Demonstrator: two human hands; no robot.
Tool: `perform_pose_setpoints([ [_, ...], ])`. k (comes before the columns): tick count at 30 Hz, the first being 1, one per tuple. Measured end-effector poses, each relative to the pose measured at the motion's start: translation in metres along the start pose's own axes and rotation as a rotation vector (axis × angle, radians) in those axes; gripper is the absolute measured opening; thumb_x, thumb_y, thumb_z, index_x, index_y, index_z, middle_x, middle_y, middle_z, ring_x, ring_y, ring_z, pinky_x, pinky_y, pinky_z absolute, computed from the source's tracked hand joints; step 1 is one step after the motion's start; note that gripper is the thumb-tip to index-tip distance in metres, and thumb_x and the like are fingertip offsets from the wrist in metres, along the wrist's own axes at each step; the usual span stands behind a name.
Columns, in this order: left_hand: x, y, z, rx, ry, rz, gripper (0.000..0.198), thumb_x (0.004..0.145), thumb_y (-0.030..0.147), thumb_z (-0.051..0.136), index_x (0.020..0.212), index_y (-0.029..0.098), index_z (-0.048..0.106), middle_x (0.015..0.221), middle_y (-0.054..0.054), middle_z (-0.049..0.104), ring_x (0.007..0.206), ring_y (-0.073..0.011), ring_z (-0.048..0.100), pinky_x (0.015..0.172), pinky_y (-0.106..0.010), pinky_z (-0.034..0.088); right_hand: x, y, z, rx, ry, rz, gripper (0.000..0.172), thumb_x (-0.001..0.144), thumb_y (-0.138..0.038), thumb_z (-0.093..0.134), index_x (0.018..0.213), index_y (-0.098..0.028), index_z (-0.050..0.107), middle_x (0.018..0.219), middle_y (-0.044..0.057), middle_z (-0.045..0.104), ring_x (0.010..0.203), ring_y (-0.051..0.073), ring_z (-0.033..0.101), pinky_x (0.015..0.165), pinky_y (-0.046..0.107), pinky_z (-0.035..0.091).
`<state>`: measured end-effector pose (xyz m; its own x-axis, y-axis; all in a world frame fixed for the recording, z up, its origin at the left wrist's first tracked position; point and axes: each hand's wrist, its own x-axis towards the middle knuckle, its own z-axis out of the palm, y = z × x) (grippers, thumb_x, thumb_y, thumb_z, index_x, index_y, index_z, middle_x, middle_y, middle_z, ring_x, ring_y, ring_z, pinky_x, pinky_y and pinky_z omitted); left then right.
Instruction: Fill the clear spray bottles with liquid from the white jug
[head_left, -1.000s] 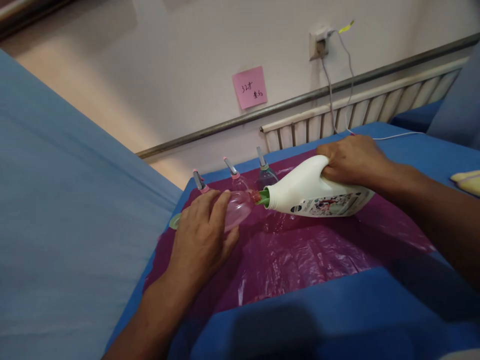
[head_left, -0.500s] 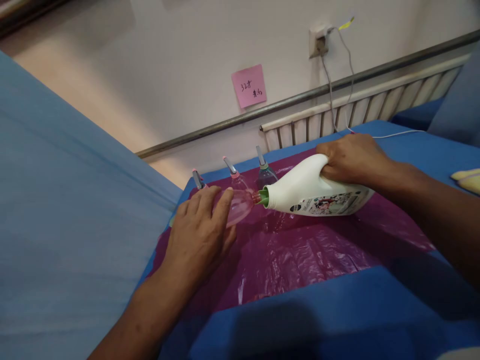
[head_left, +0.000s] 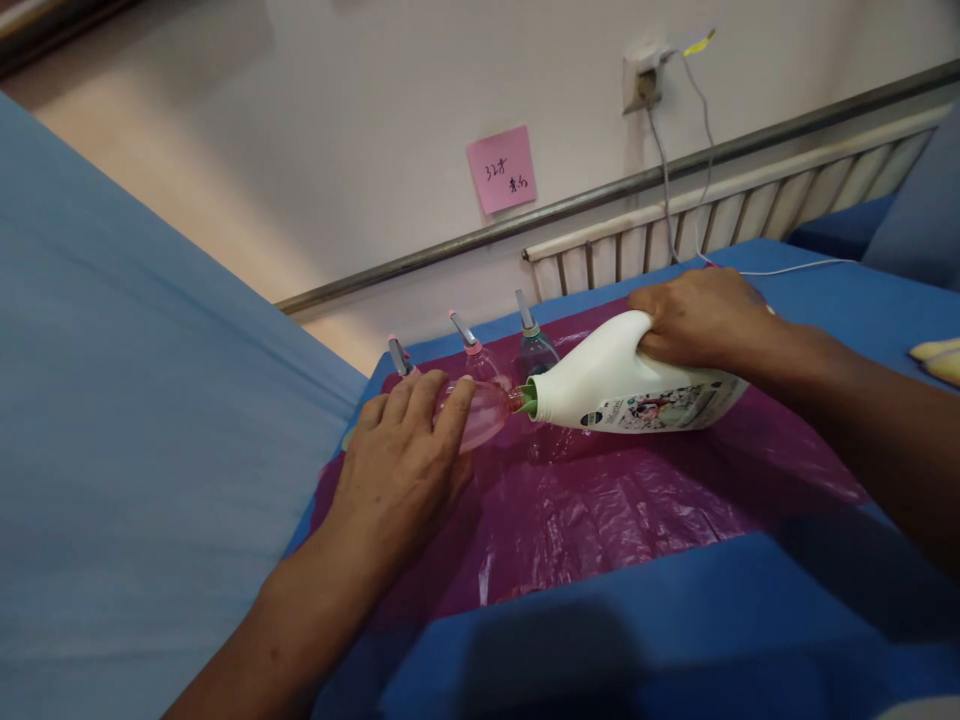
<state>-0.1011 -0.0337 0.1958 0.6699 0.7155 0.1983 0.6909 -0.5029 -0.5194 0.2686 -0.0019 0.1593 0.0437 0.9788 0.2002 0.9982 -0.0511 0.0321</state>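
My right hand (head_left: pixel 701 318) grips the handle end of a white detergent jug (head_left: pixel 626 388), tipped on its side with its green neck pointing left. The neck meets the mouth of a small clear pinkish bottle (head_left: pixel 484 412), which my left hand (head_left: pixel 401 465) holds tilted with fingers wrapped over it. Both are above a purple plastic sheet (head_left: pixel 600 510) spread on a blue-covered table.
Three small pump bottles (head_left: pixel 471 350) stand in a row behind the hands at the sheet's far edge. A radiator (head_left: pixel 720 225), a wall socket with a cable (head_left: pixel 645 85) and a pink sticky note (head_left: pixel 501 168) are on the wall. Blue cloth (head_left: pixel 112 420) rises at left.
My left hand with the small bottle has slid slightly toward me and down; the jug stays tipped against the bottle's mouth.
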Motion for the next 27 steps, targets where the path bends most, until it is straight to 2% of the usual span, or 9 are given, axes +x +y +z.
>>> perform_pose_setpoints([
  [6,0.001,-0.001,-0.001,-0.008,-0.008,0.006,0.067,0.099,0.019,0.075,0.164,0.019,0.058,0.168,-0.025,0.065,0.155,-0.0470,0.063,0.120,-0.063,0.060,0.003,0.002,0.001,0.027,-0.029,-0.005,0.039,0.103,-0.050,0.058,0.120,-0.028,0.085,0.098,0.015,0.084,0.091,0.036,0.074,0.076,0.041,0.041],
  [13,0.004,0.000,-0.002,0.028,-0.026,0.017,0.066,0.099,0.017,0.071,0.164,0.019,0.058,0.166,-0.024,0.066,0.153,-0.0457,0.065,0.118,-0.061,0.060,0.004,0.000,-0.004,0.037,-0.071,-0.001,0.038,0.102,-0.051,0.059,0.119,-0.027,0.084,0.100,0.016,0.084,0.089,0.036,0.073,0.074,0.041,0.039],
  [21,0.007,0.000,-0.004,0.069,-0.012,0.039,0.062,0.100,0.015,0.068,0.162,0.016,0.059,0.161,-0.023,0.070,0.149,-0.0443,0.067,0.116,-0.059,0.060,0.003,-0.002,-0.006,0.035,-0.046,-0.012,0.035,0.102,-0.049,0.058,0.114,-0.027,0.082,0.100,0.016,0.083,0.088,0.035,0.073,0.074,0.041,0.038],
  [27,0.010,0.001,-0.007,0.064,-0.030,0.042,0.063,0.099,0.014,0.068,0.162,0.016,0.061,0.160,-0.023,0.070,0.147,-0.0448,0.068,0.115,-0.060,0.061,0.003,-0.003,-0.008,0.004,-0.070,-0.023,0.041,0.104,-0.050,0.052,0.120,-0.027,0.083,0.101,0.016,0.084,0.089,0.034,0.073,0.073,0.041,0.038],
])
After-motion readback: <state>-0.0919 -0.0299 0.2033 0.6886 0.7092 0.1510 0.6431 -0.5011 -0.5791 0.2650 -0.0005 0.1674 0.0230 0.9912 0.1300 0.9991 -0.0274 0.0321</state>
